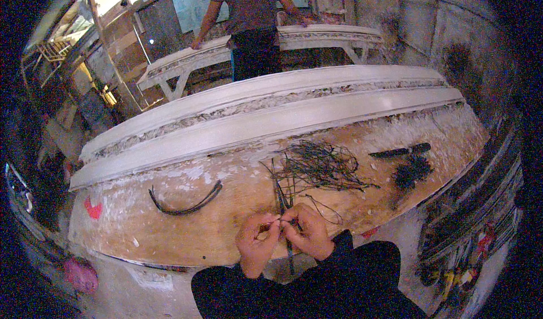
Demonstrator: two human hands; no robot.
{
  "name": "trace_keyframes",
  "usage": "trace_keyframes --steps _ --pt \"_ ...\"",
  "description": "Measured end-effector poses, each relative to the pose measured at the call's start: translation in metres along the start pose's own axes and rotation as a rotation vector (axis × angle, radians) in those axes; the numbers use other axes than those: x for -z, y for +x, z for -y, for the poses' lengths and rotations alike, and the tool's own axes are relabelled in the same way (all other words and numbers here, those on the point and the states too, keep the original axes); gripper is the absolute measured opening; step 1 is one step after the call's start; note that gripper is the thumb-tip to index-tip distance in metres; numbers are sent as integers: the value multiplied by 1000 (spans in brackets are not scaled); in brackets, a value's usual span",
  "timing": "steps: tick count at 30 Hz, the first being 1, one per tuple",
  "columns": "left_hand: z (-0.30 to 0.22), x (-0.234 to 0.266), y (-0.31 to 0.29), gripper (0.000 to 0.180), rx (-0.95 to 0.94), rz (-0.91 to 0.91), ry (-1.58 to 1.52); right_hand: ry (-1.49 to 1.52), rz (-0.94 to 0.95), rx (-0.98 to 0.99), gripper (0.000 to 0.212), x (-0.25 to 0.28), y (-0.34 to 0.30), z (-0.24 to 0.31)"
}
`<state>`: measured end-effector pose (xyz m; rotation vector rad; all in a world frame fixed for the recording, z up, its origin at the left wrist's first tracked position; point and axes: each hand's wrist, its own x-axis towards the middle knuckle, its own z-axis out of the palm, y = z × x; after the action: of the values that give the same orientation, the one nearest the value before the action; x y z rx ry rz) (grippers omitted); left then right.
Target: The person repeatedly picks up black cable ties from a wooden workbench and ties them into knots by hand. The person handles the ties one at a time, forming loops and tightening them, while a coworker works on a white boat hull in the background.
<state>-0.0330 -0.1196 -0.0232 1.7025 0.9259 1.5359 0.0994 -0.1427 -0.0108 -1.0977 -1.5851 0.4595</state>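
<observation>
My left hand (257, 242) and my right hand (309, 231) meet fingertip to fingertip over the near part of a wooden tabletop (226, 234). Both pinch at a small bundle of dark thin strips (281, 197), which runs away from me between them and hangs down below them. Exactly how the strips cross at the fingertips is too small to tell. Just beyond my hands lies a loose tangle of dark thin strands (322, 163), with one strand looping out near my right hand. Left of my hands, several dark strips (186, 210) form a curved bundle.
Right of the tangle are a dark-handled knife (399, 151) and a dark fuzzy clump (412, 173). Long white mouldings (271, 118) span the table's far side. Beyond, a person (251, 19) stands before another bench (209, 50). A pink item (81, 274) sits low left.
</observation>
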Motion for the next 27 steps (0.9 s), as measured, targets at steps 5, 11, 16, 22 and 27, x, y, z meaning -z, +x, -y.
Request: trace_keyframes --steps 5,11,16,22,27 --pt "-1 0 6 19 192 69 -269 598 104 -254 7 -2 1 -12" --pt "-10 3 11 8 401 149 -379 871 237 -501 12 0 1 -25" --pt "-9 2 12 7 371 181 -282 1160 254 -555 7 -1 0 -29" --pt "-5 7 10 10 230 224 -191 1047 211 -529 5 -1 -2 -33" --pt "1 12 13 13 304 300 -283 848 195 -455 7 -1 -2 -31"
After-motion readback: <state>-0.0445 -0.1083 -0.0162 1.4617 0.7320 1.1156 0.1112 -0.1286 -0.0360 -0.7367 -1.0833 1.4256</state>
